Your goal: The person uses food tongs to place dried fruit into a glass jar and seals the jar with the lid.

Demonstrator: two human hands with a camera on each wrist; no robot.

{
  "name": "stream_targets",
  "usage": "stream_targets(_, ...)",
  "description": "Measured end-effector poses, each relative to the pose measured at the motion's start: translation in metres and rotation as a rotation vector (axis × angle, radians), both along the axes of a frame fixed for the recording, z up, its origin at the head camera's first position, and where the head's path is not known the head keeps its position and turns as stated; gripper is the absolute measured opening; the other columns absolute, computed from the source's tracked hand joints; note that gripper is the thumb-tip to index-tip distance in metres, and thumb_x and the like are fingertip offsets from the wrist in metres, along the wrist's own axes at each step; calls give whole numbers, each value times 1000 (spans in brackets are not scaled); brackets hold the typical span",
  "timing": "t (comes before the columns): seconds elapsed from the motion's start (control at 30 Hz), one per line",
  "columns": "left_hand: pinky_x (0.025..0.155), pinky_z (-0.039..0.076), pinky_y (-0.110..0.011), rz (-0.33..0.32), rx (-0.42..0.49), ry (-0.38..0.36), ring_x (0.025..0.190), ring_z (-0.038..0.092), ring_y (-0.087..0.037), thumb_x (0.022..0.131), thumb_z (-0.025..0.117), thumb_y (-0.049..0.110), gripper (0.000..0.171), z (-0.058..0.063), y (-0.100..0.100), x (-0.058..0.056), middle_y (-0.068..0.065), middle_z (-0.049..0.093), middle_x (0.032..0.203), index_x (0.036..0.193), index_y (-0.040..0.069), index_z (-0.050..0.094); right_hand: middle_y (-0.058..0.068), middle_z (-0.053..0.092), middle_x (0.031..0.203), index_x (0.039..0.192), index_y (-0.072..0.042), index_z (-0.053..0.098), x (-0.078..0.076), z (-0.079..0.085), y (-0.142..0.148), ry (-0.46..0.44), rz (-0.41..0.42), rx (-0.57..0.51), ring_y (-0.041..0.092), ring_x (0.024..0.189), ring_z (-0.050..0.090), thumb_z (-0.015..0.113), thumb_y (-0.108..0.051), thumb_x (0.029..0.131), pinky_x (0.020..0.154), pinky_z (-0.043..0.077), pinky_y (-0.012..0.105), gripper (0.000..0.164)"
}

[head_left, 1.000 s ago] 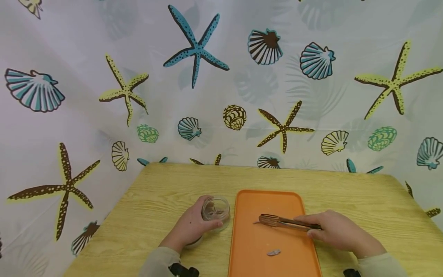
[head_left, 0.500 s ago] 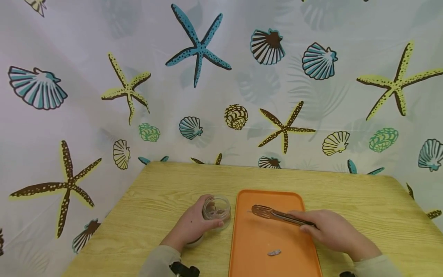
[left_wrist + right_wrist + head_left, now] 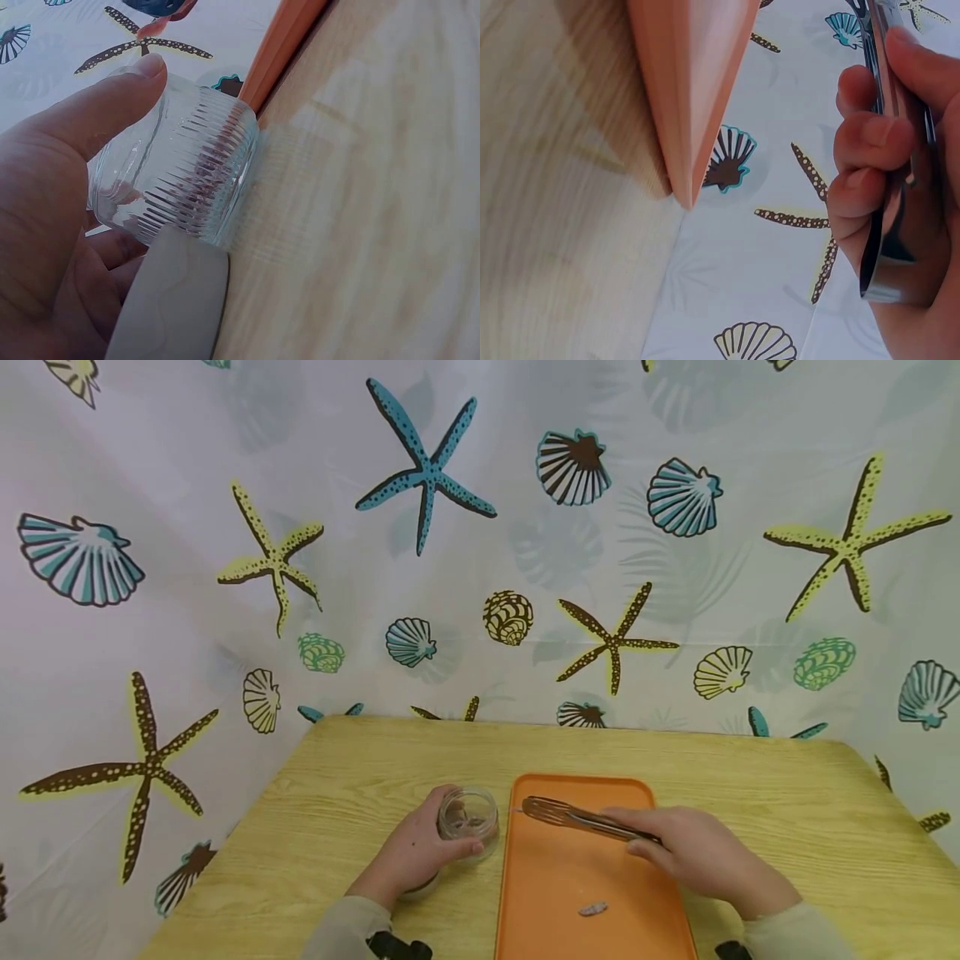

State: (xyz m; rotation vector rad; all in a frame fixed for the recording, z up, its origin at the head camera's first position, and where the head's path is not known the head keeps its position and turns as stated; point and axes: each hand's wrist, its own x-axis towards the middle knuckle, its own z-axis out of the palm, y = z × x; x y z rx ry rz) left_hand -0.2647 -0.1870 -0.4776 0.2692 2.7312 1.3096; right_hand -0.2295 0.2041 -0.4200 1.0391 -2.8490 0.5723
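Observation:
My left hand grips a clear glass jar, thumb on the near side; the left wrist view shows its ribbed wall. Some small pieces show inside the jar. In my right hand is a pair of metal tongs, held over the orange tray with the tips pointing left toward the jar. A thin pale sliver sticks out from the tongs' tips, above the tray's left edge. Lower on the tray lies a small greyish piece.
A pale object with a rounded side stands beside the jar, mostly hidden under my left wrist in the head view. The wood-grain table carries everything. Behind it hangs a white curtain printed with shells and starfish.
My right hand has moved the tongs leftward and slightly back, from over the tray's middle to its left edge, the sliver going along. The left hand and jar keep their place.

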Motion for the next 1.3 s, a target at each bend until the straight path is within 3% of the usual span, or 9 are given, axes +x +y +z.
stream_targets(0.3, 102, 43, -56, 6, 9, -4, 128, 54, -30, 77, 84, 57, 100, 0, 0, 0, -8, 55, 144, 157, 19, 36, -6, 68, 128, 148, -35, 54, -2, 5, -16, 33, 18, -2, 14, 102, 68, 56, -45, 103, 82, 56, 42, 46)
stream_targets(0.73, 105, 41, -58, -4, 28, -22, 132, 52, -30, 77, 83, 58, 102, 3, 1, 2, -6, 54, 145, 157, 18, 35, -9, 68, 126, 146, -36, 56, -9, 9, -45, 91, 24, 5, 7, 88, 66, 63, -38, 100, 69, 51, 33, 47)
stream_targets(0.97, 105, 41, -58, -3, 29, -31, 131, 52, -30, 75, 83, 61, 104, -1, 0, 1, -5, 55, 144, 157, 20, 34, -11, 67, 128, 147, -33, 56, -13, 11, -57, 113, 44, 28, 6, 98, 66, 67, -34, 99, 75, 54, 33, 50)
stream_targets(1.07, 104, 41, -59, -7, 28, -23, 132, 51, -32, 76, 82, 61, 103, -1, 0, 0, -6, 54, 145, 157, 19, 34, -17, 69, 108, 148, -33, 54, -14, 12, -59, 96, 52, 30, 2, 82, 62, 67, -34, 99, 67, 50, 30, 52)
stream_targets(1.17, 104, 41, -59, -12, 36, -16, 133, 50, -32, 76, 82, 60, 103, -1, 1, 0, -6, 54, 146, 157, 19, 34, -22, 58, 85, 150, -36, 51, -14, 12, -59, 70, 58, 30, 0, 67, 50, 67, -34, 99, 59, 43, 27, 53)
stream_targets(1.3, 104, 41, -58, -21, 45, -7, 133, 50, -32, 77, 83, 58, 102, -1, 0, 0, -5, 55, 145, 157, 18, 35, -23, 50, 79, 150, -37, 49, -14, 11, -56, 49, 52, 23, 1, 62, 45, 66, -36, 99, 54, 40, 25, 53)
